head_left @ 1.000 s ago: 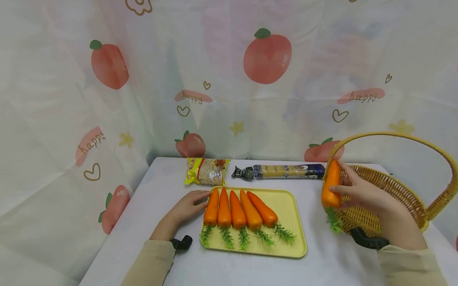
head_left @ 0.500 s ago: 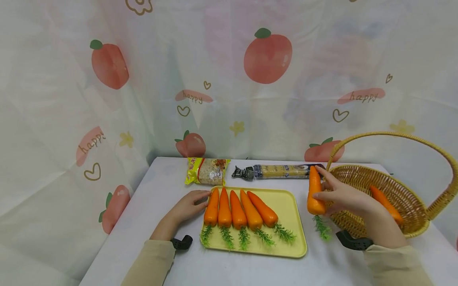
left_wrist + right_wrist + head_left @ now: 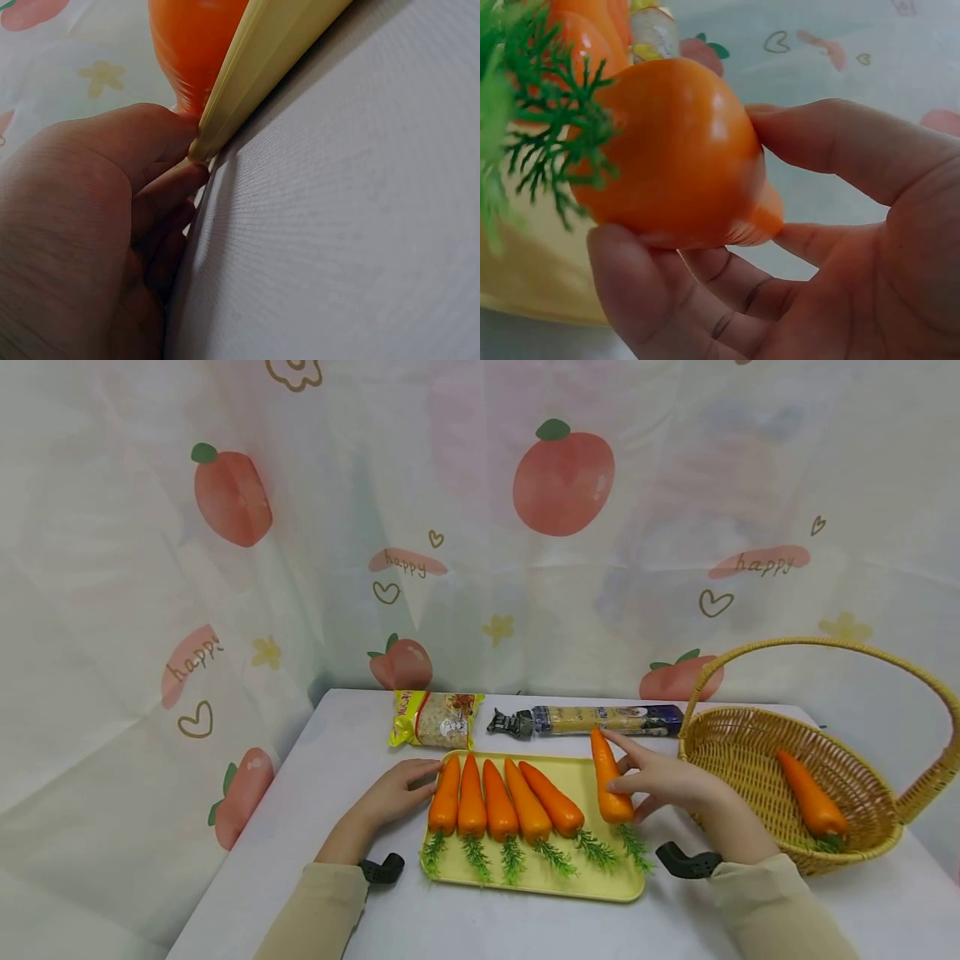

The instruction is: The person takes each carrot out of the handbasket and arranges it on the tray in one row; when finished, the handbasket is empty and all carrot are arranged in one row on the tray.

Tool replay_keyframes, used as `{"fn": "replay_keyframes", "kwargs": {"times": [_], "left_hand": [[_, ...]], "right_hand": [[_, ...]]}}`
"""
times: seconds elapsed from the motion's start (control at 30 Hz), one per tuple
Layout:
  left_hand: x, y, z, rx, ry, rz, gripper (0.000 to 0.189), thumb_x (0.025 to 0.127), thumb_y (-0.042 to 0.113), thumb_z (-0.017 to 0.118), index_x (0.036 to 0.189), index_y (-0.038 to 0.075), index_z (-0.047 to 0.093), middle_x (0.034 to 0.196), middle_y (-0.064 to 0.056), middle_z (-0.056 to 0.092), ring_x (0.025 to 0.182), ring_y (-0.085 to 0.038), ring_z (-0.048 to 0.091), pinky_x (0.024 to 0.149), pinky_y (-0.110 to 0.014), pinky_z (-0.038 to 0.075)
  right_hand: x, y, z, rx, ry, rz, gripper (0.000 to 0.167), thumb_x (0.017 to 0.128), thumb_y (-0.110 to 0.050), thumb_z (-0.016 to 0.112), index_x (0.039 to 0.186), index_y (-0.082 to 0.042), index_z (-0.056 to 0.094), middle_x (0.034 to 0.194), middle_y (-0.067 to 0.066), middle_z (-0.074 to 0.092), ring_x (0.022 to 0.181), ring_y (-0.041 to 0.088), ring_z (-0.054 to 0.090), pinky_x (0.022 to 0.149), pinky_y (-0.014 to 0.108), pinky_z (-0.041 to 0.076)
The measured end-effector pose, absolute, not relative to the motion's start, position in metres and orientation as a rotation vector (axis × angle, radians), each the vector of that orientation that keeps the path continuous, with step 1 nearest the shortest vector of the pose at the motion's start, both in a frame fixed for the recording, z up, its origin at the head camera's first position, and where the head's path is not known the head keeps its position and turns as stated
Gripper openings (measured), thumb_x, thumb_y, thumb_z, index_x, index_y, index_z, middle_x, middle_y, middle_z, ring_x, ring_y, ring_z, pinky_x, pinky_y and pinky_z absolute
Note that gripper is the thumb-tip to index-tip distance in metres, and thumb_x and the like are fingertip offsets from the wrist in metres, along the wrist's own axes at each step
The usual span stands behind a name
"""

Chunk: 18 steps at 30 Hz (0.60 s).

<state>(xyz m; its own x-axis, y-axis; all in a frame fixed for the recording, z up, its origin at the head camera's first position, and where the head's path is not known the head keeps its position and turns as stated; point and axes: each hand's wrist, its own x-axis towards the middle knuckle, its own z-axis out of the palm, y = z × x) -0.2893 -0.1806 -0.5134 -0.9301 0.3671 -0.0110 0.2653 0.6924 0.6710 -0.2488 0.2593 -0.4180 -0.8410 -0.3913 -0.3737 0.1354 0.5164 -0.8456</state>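
Over the right part of the yellow tray (image 3: 540,878), my right hand (image 3: 667,781) grips a carrot (image 3: 611,781) with its tip pointing away. The right wrist view shows thumb and fingers around this carrot (image 3: 675,150), its green leafy top toward the camera. Several carrots (image 3: 498,802) lie in a row on the tray, leaves toward me. At the tray's left edge, my left hand (image 3: 397,789) pinches the rim (image 3: 217,120) between thumb and fingers. One more carrot (image 3: 810,797) lies inside the wicker basket (image 3: 735,752) at the right.
Behind the tray lie a yellow-ended bag of grain-like food (image 3: 438,718) and a long blue-and-yellow packet (image 3: 600,720). The basket's tall arched handle (image 3: 810,642) rises over its opening. A printed curtain (image 3: 465,510) hangs behind the white table (image 3: 300,793).
My right hand has carried its carrot leftward from the basket's near-left side to over the tray. The carrot in the basket has come into view. The left hand has stayed at the tray.
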Motion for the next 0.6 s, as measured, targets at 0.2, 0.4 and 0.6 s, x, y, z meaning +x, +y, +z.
{"fn": "replay_keyframes", "kwargs": {"times": [0.2, 0.4, 0.6], "left_hand": [[-0.29, -0.181, -0.513, 0.514, 2.755, 1.055, 0.047, 0.096, 0.037, 0.062, 0.142, 0.031, 0.054, 0.148, 0.001, 0.051, 0.142, -0.026, 0.041, 0.12, -0.052, 0.03], [-0.29, -0.181, -0.513, 0.505, 2.76, 1.05, 0.046, 0.096, 0.038, 0.062, 0.142, 0.032, 0.055, 0.147, 0.001, 0.052, 0.142, -0.026, 0.041, 0.119, -0.053, 0.031], [-0.289, -0.181, -0.512, 0.495, 2.75, 1.053, 0.047, 0.096, 0.039, 0.062, 0.142, 0.032, 0.055, 0.148, 0.001, 0.051, 0.143, -0.026, 0.04, 0.119, -0.053, 0.03]], "right_hand": [[-0.255, 0.247, -0.431, -0.202, 2.249, -1.232, 0.09, 0.09, -0.021, 0.071, 0.159, -0.031, 0.013, 0.127, 0.023, 0.05, 0.089, 0.026, 0.062, 0.067, 0.046, 0.062], [-0.258, 0.241, -0.438, -0.245, 2.243, -1.198, 0.082, 0.092, -0.02, 0.069, 0.158, -0.029, 0.02, 0.123, 0.021, 0.052, 0.081, 0.026, 0.062, 0.063, 0.045, 0.061], [-0.259, 0.234, -0.439, -0.24, 2.251, -1.15, 0.075, 0.093, -0.021, 0.068, 0.156, -0.025, 0.028, 0.126, 0.018, 0.053, 0.079, 0.023, 0.063, 0.062, 0.044, 0.061]]}}
